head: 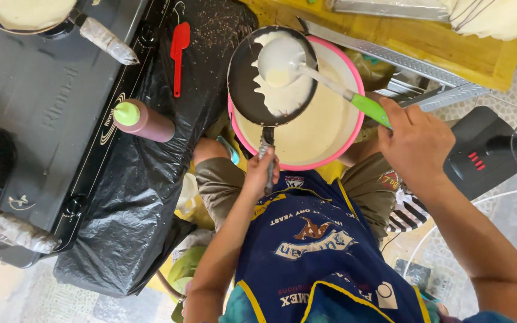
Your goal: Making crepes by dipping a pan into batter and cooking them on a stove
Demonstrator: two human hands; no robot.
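Your left hand (262,170) grips the black pan (272,76) over the pink batter bowl (336,134); your right hand (414,140) clasps the green-handled ladle (282,60) pouring batter.

The frying pan (272,75) hangs over the basin (324,128) of batter, overlapping its ten o'clock rim. The ladle (282,60) rests in the pan, its handle running toward four o'clock into the right hand (415,140). The left hand (262,173) grips the pan handle at the basin's six o'clock edge. At nine o'clock of the pan a squeeze bottle (145,119) lies on plastic sheeting (133,203); a spatula (178,54) lies at its one o'clock. The stove (37,107) sits farther toward nine o'clock. A fan (510,146) stands at three o'clock.
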